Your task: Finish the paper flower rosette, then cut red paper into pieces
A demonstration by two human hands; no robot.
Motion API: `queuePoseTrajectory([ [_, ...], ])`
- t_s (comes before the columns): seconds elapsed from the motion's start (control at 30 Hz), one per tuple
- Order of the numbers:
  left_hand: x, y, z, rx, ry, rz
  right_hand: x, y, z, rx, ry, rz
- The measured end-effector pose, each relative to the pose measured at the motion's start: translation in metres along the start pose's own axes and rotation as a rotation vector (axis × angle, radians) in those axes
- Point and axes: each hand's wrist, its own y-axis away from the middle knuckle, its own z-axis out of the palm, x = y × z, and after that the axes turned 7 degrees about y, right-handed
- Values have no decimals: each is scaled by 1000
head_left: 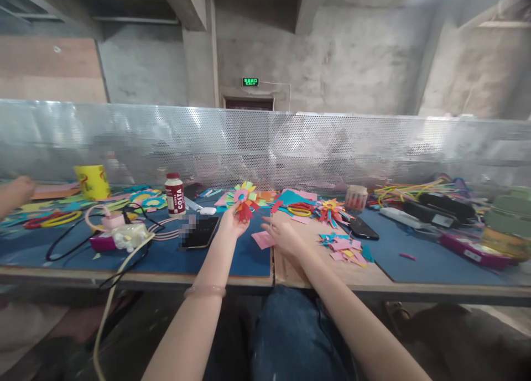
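Observation:
A layered paper flower (244,196) with yellow, pink, blue and red petals is upright in my left hand (238,222), whose fingers close around its lower part. My right hand (286,235) is just to the right of it, low over the table, with the fingers partly stretched out towards the flower. A pink paper piece (262,239) shows beside and below those fingers; whether they touch it I cannot tell. Another paper flower (330,208), orange and red, lies further right. Near it are scissors (300,209) and a heap of paper scraps (346,249).
Black phones (201,233) (363,228) lie on both sides. A bottle (175,195), a yellow cup (92,182) and a power strip with cables (124,237) stand left. A perforated metal partition (207,143) runs behind. Another person's hand (20,190) reaches in at far left.

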Motion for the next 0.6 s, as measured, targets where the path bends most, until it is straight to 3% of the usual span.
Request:
queuePoseTrajectory([
  [0.2, -10, 6, 5, -172, -191, -3, -2, -8, -5, 173, -308, 171],
  [0.37, -19, 6, 6, -295, -328, 59, -4, -9, -9, 162, -589, 264],
  [0.6, -26, 9, 7, -326, -498, 64, 0, -9, -9, 159, -825, 263],
])
